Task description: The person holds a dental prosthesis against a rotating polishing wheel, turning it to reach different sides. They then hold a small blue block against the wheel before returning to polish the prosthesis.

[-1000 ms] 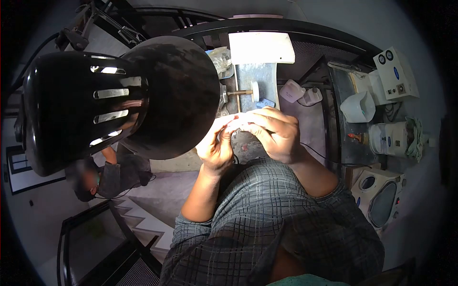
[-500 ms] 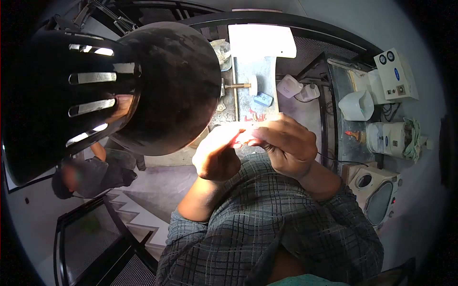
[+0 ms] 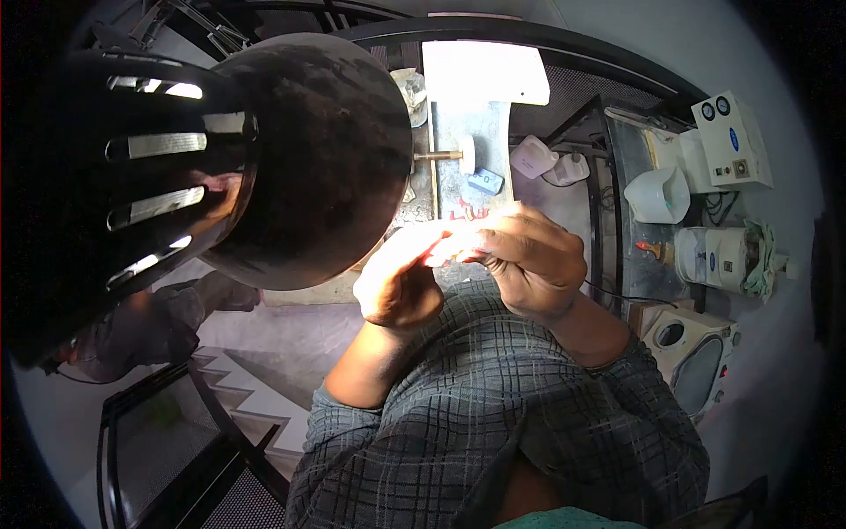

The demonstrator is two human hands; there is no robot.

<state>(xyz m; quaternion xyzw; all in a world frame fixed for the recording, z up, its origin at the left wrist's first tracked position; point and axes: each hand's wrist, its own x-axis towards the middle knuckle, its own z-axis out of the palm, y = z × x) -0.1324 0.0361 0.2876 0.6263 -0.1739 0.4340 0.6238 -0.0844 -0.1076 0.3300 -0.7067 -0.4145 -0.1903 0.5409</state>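
Observation:
Under the lamp's bright light, my left hand (image 3: 403, 275) and my right hand (image 3: 535, 260) meet at the fingertips, with fingers closed. Between them is a small red and whitish piece (image 3: 454, 251), overexposed and partly hidden by the fingers, so its shape is unclear. Both hands appear to touch it. Just beyond them, red scraps (image 3: 467, 212) lie on the bench (image 3: 451, 198). A blue block (image 3: 485, 182) and a white wheel on a shaft (image 3: 468, 155) are farther back.
A large black lamp (image 3: 317, 167) fills the upper left. Another person (image 3: 141, 331) is at the lower left. White jugs (image 3: 534, 157) stand right of the bench. At the right are a gauge machine (image 3: 731, 141), a white container (image 3: 657, 196) and a boxy machine (image 3: 696, 357).
The other person has shifted at the lower left, more behind the lamp. The lamp appears slightly shifted in view. My hands have barely moved and remain together around the small piece.

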